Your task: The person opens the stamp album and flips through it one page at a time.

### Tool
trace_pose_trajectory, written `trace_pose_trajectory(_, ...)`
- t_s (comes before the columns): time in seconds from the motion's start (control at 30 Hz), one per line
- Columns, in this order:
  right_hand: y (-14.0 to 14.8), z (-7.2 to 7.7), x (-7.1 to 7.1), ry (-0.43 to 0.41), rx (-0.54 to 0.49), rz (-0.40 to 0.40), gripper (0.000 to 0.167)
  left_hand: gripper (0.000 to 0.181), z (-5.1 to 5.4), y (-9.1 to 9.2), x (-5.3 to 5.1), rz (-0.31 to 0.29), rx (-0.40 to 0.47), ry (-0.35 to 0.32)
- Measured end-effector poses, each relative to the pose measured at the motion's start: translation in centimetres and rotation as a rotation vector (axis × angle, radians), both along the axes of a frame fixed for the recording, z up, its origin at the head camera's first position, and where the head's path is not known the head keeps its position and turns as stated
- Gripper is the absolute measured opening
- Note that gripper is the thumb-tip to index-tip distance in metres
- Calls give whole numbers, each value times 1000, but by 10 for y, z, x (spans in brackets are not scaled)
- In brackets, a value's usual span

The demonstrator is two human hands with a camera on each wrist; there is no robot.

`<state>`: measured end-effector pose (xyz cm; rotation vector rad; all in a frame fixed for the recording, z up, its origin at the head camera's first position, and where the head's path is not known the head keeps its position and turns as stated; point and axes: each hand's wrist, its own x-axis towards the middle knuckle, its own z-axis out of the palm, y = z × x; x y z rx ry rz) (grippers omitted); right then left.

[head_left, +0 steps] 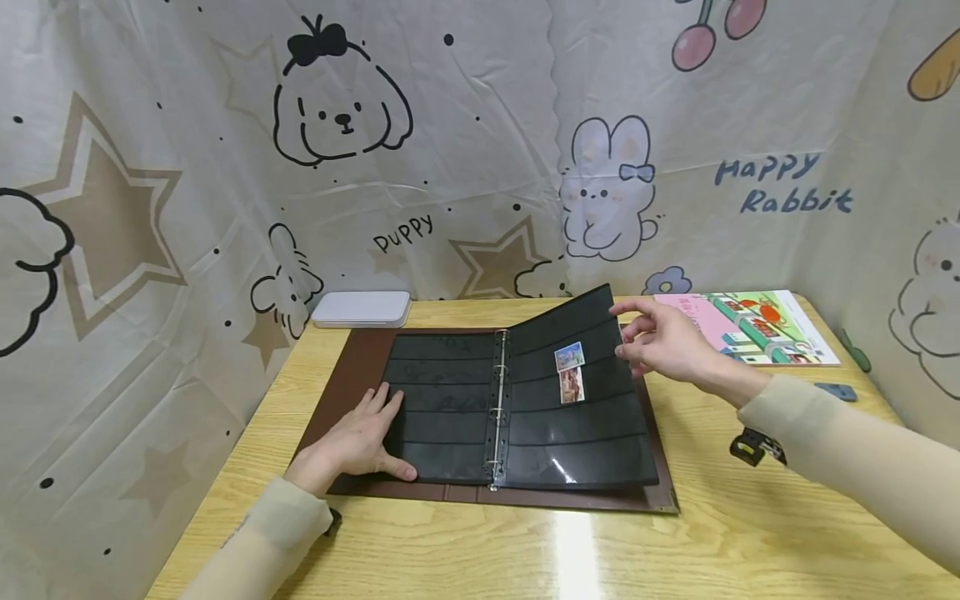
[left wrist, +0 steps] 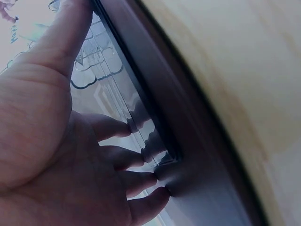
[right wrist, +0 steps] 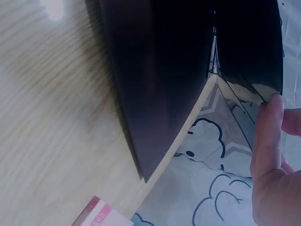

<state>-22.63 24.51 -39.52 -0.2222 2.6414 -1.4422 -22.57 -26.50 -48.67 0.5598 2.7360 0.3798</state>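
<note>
A brown ring-binder stamp album (head_left: 341, 367) lies spread on the table, with black strip-pocket pages on both sides of its metal rings. My left hand (head_left: 352, 437) rests with fingers spread on the outer edge of the left page (head_left: 442, 400); the left wrist view shows the fingertips touching page and cover. At the other side, my right hand (head_left: 663, 342) pinches the outer edge of the right page (head_left: 555, 454), which is lifted at a slant off the cover. Two small stamps, a bluish one (head_left: 569, 356) above a reddish one (head_left: 572, 386), sit in that page's pockets.
A white flat case (head_left: 362, 308) lies at the table's back left. At the back right is a pink and green booklet (head_left: 757, 327), with a small blue-grey object (head_left: 836, 391) near it. A printed cloth (head_left: 480, 150) hangs behind the wooden table (head_left: 420, 550).
</note>
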Motion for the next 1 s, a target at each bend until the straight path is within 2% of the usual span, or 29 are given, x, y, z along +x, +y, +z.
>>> trace_pose_trajectory(0.17, -4, 7, -3, 2, -3, -5, 59, 147, 26, 15, 12, 27, -32, -27)
trace_pose_trajectory(0.27, -9, 14, -6, -2, -10, -10, 58, 145, 32, 19, 15, 35, -67, -24)
trace_pose_trajectory(0.53, -26, 38, -16, -8, -39, -45, 49, 145, 30, 20, 11, 44, -90, -32)
trace_pose_trajectory(1.0, -51, 75, -29, -21, -132, -80, 49, 143, 37, 24, 13, 64, -108, -53)
